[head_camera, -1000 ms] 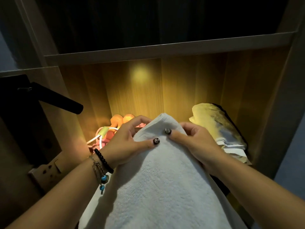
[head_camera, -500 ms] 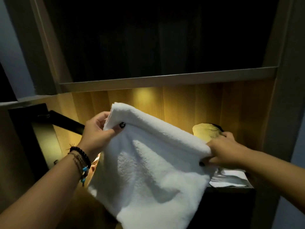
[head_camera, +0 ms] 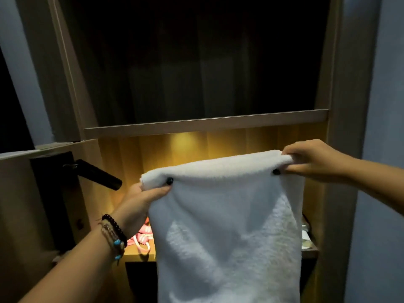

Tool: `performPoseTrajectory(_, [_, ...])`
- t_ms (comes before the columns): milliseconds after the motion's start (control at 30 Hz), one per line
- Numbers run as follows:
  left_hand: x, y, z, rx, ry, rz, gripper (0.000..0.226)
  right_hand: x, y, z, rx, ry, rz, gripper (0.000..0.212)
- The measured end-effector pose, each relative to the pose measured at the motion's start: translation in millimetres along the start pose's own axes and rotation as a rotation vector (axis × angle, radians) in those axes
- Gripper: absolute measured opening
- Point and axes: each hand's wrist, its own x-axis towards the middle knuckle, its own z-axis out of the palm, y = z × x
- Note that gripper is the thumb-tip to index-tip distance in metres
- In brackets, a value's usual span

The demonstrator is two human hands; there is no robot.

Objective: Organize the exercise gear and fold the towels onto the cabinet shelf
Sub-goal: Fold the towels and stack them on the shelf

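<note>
- White towel: held up in the air in front of the lit cabinet shelf, top edge stretched between both hands, the rest hanging straight down and out of view at the bottom. The top edge slopes, lower at the left and higher at the right.
- Left hand: at the towel's upper left corner, thumb on the near face, fingers curled behind; pinches the corner. Beaded bracelets on the wrist.
- Right hand: at the towel's upper right corner, fingers curled over the rolled top edge, thumb below on the near face; grips the corner. It sits higher than the left hand and well apart from it, with the towel's full width between.
- Pink and white straps: lying on the shelf at the left, just behind the towel's left edge, partly hidden by it.
- Folded pale items: on the shelf at the right, mostly hidden behind the towel.
- Black door handle: at the left, on the open door, near the left hand.
- Upper compartment: dark, contents cannot be made out.
</note>
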Motion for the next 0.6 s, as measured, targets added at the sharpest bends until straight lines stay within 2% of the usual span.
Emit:
performPoseTrajectory(100, [-16, 11, 9, -0.041, 0.078, 0.027, 0.029, -22, -4, -17, 0.285, -0.044, 0.057, 0.044])
performPoseTrajectory(267, [-38, 36, 14, -0.067, 0.116, 0.218, 0.027, -39, -8, -46, 0.493, 0.046, 0.101, 0.039])
performPoseTrajectory(333, [-42, 35, 13, -0.051, 0.098, 0.22, 0.024, -37, -9, -51, 0.518, 0.036, 0.167, 0.04])
performPoseTrajectory(400, [-41, 15, 12, 0.009, 0.167, 0.166, 0.022, -35, -10, -39, 0.509, 0.001, 0.24, 0.039])
performPoseTrajectory(500, [-45, -55, 18, 0.131, 0.319, 0.045, 0.019, -37, -4, 24, 0.499, 0.032, 0.316, 0.027])
performPoseTrajectory(567, [-54, -112, 21, 0.099, 0.333, -0.173, 0.013, -48, 3, 86, 0.521, 0.039, 0.403, 0.026])
performPoseTrajectory(600, [-60, -140, 21, 0.083, 0.325, -0.32, 0.014, -56, 7, 117, 0.51, 0.021, 0.465, 0.032])
